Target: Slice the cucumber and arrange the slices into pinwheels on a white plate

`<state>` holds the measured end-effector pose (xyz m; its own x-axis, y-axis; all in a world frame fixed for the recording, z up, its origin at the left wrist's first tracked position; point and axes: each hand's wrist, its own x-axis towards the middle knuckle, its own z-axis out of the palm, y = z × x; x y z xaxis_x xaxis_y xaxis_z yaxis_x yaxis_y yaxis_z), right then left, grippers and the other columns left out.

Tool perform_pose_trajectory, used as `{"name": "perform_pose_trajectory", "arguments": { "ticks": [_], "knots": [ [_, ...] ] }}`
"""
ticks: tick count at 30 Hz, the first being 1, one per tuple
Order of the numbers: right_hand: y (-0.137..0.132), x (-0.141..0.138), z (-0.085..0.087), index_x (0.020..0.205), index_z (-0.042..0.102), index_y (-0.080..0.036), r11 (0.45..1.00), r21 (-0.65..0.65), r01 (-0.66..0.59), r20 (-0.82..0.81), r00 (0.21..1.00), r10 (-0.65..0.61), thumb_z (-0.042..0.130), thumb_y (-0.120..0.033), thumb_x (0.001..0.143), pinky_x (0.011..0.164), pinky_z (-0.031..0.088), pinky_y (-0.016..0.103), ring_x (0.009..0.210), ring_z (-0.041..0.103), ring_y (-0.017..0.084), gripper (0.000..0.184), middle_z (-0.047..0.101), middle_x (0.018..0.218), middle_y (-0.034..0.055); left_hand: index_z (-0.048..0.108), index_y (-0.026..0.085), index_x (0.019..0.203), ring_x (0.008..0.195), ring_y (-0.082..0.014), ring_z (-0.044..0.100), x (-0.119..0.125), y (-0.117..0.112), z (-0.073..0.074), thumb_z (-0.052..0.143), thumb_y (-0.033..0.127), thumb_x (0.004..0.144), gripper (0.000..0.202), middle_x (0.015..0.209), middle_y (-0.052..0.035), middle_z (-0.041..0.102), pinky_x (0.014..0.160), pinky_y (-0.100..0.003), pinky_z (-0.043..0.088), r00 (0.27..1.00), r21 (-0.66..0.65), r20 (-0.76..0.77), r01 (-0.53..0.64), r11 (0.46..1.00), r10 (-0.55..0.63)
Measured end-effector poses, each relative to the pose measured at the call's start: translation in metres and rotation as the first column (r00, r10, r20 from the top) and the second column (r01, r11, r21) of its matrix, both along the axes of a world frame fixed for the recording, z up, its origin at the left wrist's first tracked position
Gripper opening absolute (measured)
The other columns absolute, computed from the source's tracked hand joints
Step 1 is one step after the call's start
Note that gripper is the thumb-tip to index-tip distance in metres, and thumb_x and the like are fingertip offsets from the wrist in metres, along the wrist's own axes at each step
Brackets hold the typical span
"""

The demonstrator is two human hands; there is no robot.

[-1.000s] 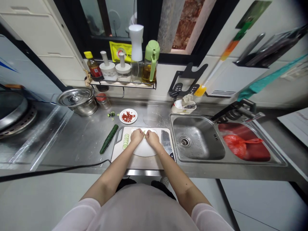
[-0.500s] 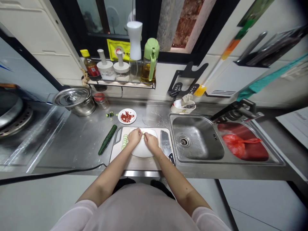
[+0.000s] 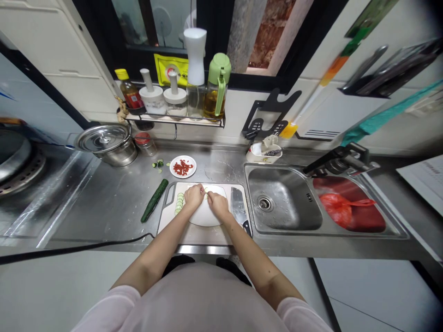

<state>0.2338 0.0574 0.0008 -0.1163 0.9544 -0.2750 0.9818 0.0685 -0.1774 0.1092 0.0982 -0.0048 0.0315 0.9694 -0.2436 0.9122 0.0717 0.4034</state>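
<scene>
My left hand [image 3: 194,197] and my right hand [image 3: 218,204] meet above a white plate [image 3: 205,217], fingers closed in a pinch. Pale green cucumber slices [image 3: 206,195] show between the fingertips, over the upper part of the plate; how many is too small to tell. The plate lies on a cutting board [image 3: 204,237]. Left of it on the board, a row of overlapping cucumber slices [image 3: 179,203] rests near my left hand. A knife [image 3: 238,203] with a wide blade and black handle lies along the board's right side.
A whole cucumber [image 3: 154,201] lies left of the board. Behind are a small plate of chopped red pieces [image 3: 183,166], cucumber ends [image 3: 159,163] and a lidded steel pot [image 3: 107,144]. The sink [image 3: 284,198] is at right, with a red bag [image 3: 337,208] in its second basin.
My hands stay almost in the same place above the plate, with only slight finger movement. The view has shifted a little.
</scene>
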Motion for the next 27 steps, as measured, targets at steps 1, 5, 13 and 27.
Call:
{"name": "perform_pose_trajectory", "arguments": {
  "ticks": [1, 5, 13, 27],
  "knots": [
    [-0.0002, -0.0005, 0.0004, 0.118, 0.056, -0.024, 1.000, 0.000, -0.001, 0.011, 1.000, 0.001, 0.024, -0.032, 0.102, 0.072, 0.039, 0.025, 0.088, 0.063, 0.016, 0.036, 0.067, 0.106, 0.0061, 0.065, 0.025, 0.093, 0.093, -0.0215, 0.064, 0.0004, 0.0000, -0.0004, 0.055, 0.033, 0.085, 0.015, 0.098, -0.0050, 0.071, 0.079, -0.031, 0.042, 1.000, 0.007, -0.006, 0.000, 1.000, 0.000],
    [-0.0014, -0.0027, 0.0013, 0.120, 0.055, -0.024, 1.000, -0.009, -0.018, 0.066, 0.998, 0.018, 0.025, -0.032, 0.102, 0.072, 0.040, 0.025, 0.087, 0.064, 0.017, 0.036, 0.066, 0.105, 0.0081, 0.065, 0.025, 0.094, 0.093, -0.0213, 0.063, 0.0019, -0.0002, -0.0004, 0.055, 0.033, 0.086, 0.015, 0.100, -0.0052, 0.070, 0.080, -0.031, 0.042, 1.000, 0.018, -0.018, 0.003, 1.000, -0.003],
    [-0.0014, -0.0042, -0.0001, 0.124, 0.052, -0.023, 0.999, -0.011, -0.044, 0.113, 0.993, 0.045, 0.021, -0.030, 0.102, 0.075, 0.043, 0.027, 0.091, 0.064, 0.019, 0.039, 0.065, 0.106, 0.0105, 0.065, 0.024, 0.095, 0.094, -0.0204, 0.063, 0.0022, -0.0004, 0.0030, 0.054, 0.032, 0.087, 0.016, 0.100, -0.0052, 0.070, 0.081, -0.030, 0.042, 1.000, 0.005, -0.017, 0.009, 1.000, -0.008],
    [0.0026, -0.0036, 0.0051, 0.128, 0.049, -0.022, 0.998, -0.046, -0.048, 0.116, 0.992, 0.053, 0.025, -0.029, 0.101, 0.076, 0.043, 0.028, 0.094, 0.063, 0.019, 0.037, 0.064, 0.108, 0.0123, 0.067, 0.026, 0.094, 0.094, -0.0215, 0.063, 0.0021, 0.0048, -0.0005, 0.055, 0.034, 0.086, 0.016, 0.100, -0.0057, 0.070, 0.080, -0.030, 0.042, 1.000, 0.032, -0.023, 0.017, 0.999, -0.017]
  ]
}}
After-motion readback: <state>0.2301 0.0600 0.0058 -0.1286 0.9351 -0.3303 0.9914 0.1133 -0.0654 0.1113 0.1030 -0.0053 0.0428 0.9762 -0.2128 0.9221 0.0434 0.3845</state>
